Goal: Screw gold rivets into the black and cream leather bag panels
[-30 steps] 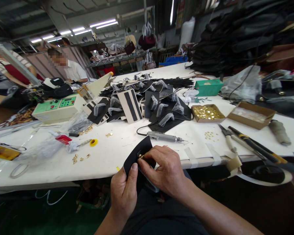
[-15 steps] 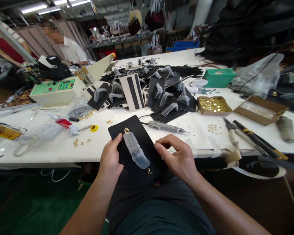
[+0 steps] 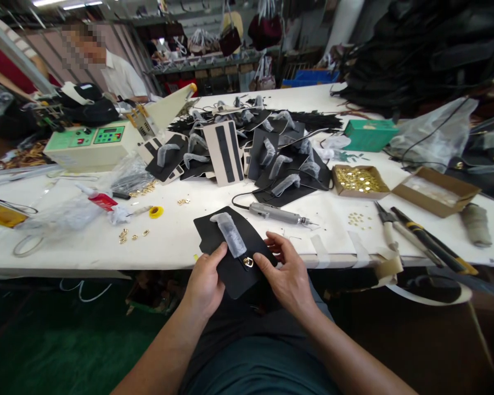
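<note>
The left hand (image 3: 206, 282) grips the black panel (image 3: 234, 277) by its near left edge, thumb lying on top and fingers mostly hidden beneath; the right hand (image 3: 290, 277) has the panel's right edge between the thumb, on top beside the gold buckle (image 3: 248, 262), and the fingers, partly out of sight past the edge; so the panel lies between the two hands, tilted, in front of the person and over the near edge of the table (image 3: 156, 249). The handle (image 3: 233, 238), wrapped in clear plastic, runs along the panel's upper face, slanting from its far end down to the buckle; the left thumb tip is just beside the wrap. Beyond the panel, near but apart from both hands, lies the driver (image 3: 278, 214); farther back is a pile of similar panels (image 3: 286, 193); the pliers (image 3: 424, 236) lie well to the right.
</note>
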Action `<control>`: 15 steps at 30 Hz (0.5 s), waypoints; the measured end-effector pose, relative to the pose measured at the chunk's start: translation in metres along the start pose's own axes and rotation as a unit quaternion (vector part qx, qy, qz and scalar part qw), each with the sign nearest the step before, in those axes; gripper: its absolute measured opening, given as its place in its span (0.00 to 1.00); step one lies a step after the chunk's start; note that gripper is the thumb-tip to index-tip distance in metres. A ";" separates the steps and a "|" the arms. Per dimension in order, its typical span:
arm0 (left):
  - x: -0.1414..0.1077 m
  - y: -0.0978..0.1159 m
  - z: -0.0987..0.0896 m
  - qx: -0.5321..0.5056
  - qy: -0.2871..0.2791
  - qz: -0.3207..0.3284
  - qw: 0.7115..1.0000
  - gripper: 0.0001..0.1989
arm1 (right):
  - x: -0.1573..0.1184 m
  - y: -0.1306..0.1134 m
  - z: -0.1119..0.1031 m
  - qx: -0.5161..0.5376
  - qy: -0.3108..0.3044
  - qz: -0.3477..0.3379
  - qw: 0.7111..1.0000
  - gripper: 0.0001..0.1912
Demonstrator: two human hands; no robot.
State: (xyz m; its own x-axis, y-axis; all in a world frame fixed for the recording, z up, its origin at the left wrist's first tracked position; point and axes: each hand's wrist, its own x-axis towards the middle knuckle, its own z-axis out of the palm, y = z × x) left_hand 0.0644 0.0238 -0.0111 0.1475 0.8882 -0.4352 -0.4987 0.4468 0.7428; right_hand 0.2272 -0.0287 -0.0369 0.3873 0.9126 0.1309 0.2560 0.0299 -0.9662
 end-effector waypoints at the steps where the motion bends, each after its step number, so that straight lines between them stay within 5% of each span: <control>1: -0.002 -0.001 0.000 0.005 0.000 0.010 1.000 0.23 | 0.001 0.000 -0.001 -0.047 0.028 -0.066 0.996 0.23; 4: -0.004 -0.001 -0.001 0.023 0.013 0.053 0.998 0.23 | 0.000 -0.003 -0.001 -0.158 0.018 -0.213 0.964 0.15; 7: -0.006 0.000 -0.003 0.078 0.030 0.106 0.991 0.22 | -0.001 -0.007 0.002 -0.197 -0.027 -0.242 0.950 0.11; 11: -0.010 -0.002 -0.006 0.177 0.045 0.173 0.968 0.20 | 0.000 -0.013 0.005 -0.137 -0.073 -0.182 0.971 0.06; 15: -0.015 0.000 -0.007 0.252 0.047 0.228 0.939 0.21 | 0.004 -0.021 0.000 -0.060 -0.121 -0.052 0.990 0.07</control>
State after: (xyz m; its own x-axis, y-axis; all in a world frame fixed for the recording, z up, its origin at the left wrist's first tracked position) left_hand 0.0563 0.0094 -0.0080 -0.0717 0.9967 -0.0379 -0.0212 0.0364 0.9991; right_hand 0.2234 -0.0262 -0.0158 0.1343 0.9785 0.1566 0.3912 0.0929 -0.9156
